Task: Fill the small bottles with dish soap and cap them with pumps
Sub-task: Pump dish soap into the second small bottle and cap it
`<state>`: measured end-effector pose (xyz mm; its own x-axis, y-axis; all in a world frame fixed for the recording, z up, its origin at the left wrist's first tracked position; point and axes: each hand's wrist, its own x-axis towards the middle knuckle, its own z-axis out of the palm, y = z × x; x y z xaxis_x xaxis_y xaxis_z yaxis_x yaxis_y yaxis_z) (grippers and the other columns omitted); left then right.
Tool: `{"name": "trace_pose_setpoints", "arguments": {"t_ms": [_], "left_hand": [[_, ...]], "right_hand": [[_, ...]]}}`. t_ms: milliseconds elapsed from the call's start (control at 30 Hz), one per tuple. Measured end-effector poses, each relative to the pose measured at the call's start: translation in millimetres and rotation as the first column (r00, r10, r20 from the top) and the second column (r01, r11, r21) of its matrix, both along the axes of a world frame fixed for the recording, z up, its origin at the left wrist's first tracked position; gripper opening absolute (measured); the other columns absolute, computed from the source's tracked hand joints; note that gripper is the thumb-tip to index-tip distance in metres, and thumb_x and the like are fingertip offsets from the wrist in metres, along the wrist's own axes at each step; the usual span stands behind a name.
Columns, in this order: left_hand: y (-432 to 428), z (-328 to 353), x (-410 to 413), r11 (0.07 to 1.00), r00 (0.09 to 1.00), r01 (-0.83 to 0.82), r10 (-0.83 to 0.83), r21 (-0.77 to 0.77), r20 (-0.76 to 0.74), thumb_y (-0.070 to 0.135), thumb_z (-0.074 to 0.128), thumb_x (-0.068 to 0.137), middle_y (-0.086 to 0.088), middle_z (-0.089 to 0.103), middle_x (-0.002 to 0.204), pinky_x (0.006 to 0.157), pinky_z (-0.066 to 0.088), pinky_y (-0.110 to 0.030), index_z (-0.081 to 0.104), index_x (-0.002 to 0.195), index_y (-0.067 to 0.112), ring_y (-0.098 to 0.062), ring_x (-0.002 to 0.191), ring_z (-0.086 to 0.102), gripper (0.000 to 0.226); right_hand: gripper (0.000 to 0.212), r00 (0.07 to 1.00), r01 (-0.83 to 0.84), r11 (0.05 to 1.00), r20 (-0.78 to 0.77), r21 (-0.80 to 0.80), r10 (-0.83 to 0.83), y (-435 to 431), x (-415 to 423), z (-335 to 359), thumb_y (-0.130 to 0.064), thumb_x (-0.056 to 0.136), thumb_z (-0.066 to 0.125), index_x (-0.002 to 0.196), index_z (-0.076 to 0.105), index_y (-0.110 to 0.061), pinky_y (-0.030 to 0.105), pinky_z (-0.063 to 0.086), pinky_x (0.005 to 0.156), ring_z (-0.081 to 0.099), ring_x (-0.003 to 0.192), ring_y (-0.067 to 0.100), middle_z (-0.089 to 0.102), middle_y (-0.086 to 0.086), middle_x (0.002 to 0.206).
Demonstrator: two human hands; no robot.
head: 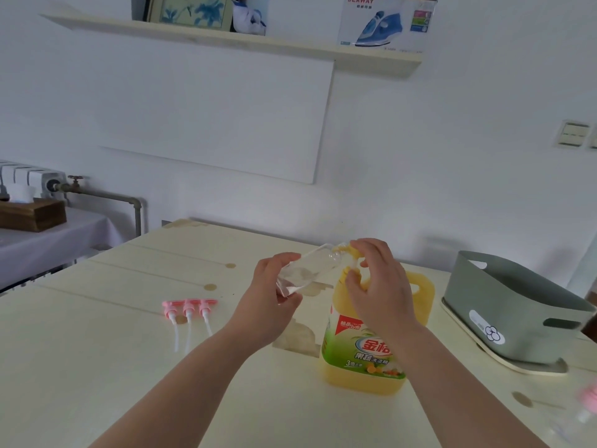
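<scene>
My left hand point(274, 295) grips a small clear bottle point(307, 270), tilted with its mouth up and to the right against the yellow pump spout. My right hand point(378, 286) rests on the pump head of the big yellow dish soap jug point(365, 350), which stands upright on the table. Three pink pumps point(189, 310) with white tubes lie side by side to the left. Two more clear small bottles point(298, 337) stand behind my left wrist, partly hidden. A blurred bottle with a pink pump point(581, 412) shows at the lower right edge.
A grey-green plastic basket point(517, 305) sits on a cream tray at the right. The pale wooden table point(97, 350) stretches left and forward. A side table with a tissue box point(30, 213) stands at far left. A shelf point(226, 37) hangs above.
</scene>
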<state>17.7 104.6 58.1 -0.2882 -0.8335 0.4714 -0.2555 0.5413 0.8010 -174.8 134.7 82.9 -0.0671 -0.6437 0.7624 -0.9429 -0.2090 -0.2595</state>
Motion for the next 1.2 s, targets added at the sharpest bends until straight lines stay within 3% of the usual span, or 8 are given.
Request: {"name": "trace_pose_setpoints", "arguments": {"t_ms": [167,267,400,633,733,867,1067,1200], "left_hand": [[-5.4,-1.7,-1.4,0.998,1.000,-0.028,0.029,0.052,-0.008,0.018,0.061,0.089,0.010,0.058,0.109,0.066,0.045,-0.021,0.038,0.122,0.043,-0.014,0.070,0.060,0.048],[-7.9,-4.4,-2.5,0.993,0.997,-0.036,0.044,0.115,-0.067,0.022,0.062,0.089,0.003,0.064,0.101,0.058,0.044,-0.023,0.037,0.118,0.038,-0.020,0.070,0.061,0.042],[-7.4,-2.0,-0.7,0.988,0.996,-0.039,0.050,0.150,-0.074,0.027,0.064,0.087,0.003,0.064,0.101,0.056,0.041,-0.021,0.040,0.106,0.037,-0.011,0.071,0.059,0.032],[-3.5,3.8,4.1,0.987,0.993,-0.103,0.109,0.124,-0.043,0.035,0.065,0.086,0.014,0.052,0.113,0.063,0.041,-0.012,0.048,0.110,0.035,0.003,0.085,0.057,0.029],[-3.4,4.3,3.1,0.986,0.992,-0.113,0.118,0.119,-0.034,0.037,0.064,0.087,0.015,0.051,0.114,0.063,0.041,-0.011,0.049,0.116,0.034,0.003,0.083,0.057,0.033],[-2.0,2.1,1.2,0.986,0.990,-0.104,0.115,0.130,-0.081,0.037,0.061,0.088,0.019,0.054,0.104,0.059,0.042,-0.019,0.040,0.117,0.040,-0.005,0.075,0.063,0.035],[-2.0,2.9,-0.3,0.985,0.989,-0.101,0.114,0.141,-0.089,0.038,0.056,0.092,0.016,0.060,0.104,0.052,0.040,-0.015,0.045,0.105,0.036,-0.002,0.068,0.067,0.017],[-5.1,1.6,1.7,0.983,0.991,-0.081,0.097,0.164,-0.095,0.028,0.066,0.085,0.015,0.062,0.100,0.052,0.039,-0.016,0.046,0.106,0.037,-0.004,0.062,0.061,0.031]], "right_hand": [[0.042,0.999,0.018,1.000,0.038,-0.002,-0.018,-4.4,0.7,-5.7,-0.012,0.085,0.058,0.125,0.054,-0.023,0.027,0.040,0.092,0.053,0.098,0.010,0.048,-0.013,0.122],[0.044,0.999,0.028,1.000,0.046,0.012,-0.028,-4.1,1.3,-9.0,-0.011,0.083,0.058,0.126,0.055,-0.022,0.026,0.036,0.095,0.052,0.097,0.008,0.049,-0.013,0.123],[0.049,0.999,0.038,0.999,0.007,0.036,-0.038,-1.3,2.2,-8.6,-0.012,0.082,0.058,0.130,0.052,-0.021,0.021,0.029,0.096,0.046,0.106,0.006,0.047,-0.010,0.130],[0.048,0.999,0.040,0.999,-0.033,0.021,-0.040,-0.1,1.3,3.3,-0.014,0.086,0.058,0.133,0.049,-0.019,0.024,0.032,0.096,0.050,0.106,0.010,0.049,-0.008,0.127],[0.044,0.999,0.042,0.999,-0.008,0.004,-0.042,-2.7,1.9,-0.8,-0.013,0.084,0.059,0.127,0.053,-0.019,0.029,0.039,0.097,0.053,0.102,0.010,0.050,-0.009,0.123],[0.043,0.999,0.052,0.999,0.012,-0.004,-0.052,-4.1,0.3,-7.7,-0.010,0.083,0.059,0.125,0.056,-0.019,0.025,0.034,0.093,0.054,0.099,0.011,0.051,-0.009,0.122],[0.043,0.992,0.062,0.997,-0.109,0.047,-0.057,-2.6,-6.8,-1.0,-0.015,0.085,0.057,0.127,0.053,-0.018,0.023,0.031,0.096,0.050,0.109,0.010,0.049,-0.008,0.124],[0.041,0.989,0.057,0.997,-0.139,0.052,-0.050,-2.1,-9.7,3.3,-0.016,0.087,0.058,0.127,0.054,-0.019,0.021,0.030,0.095,0.050,0.108,0.010,0.050,-0.008,0.124]]}}
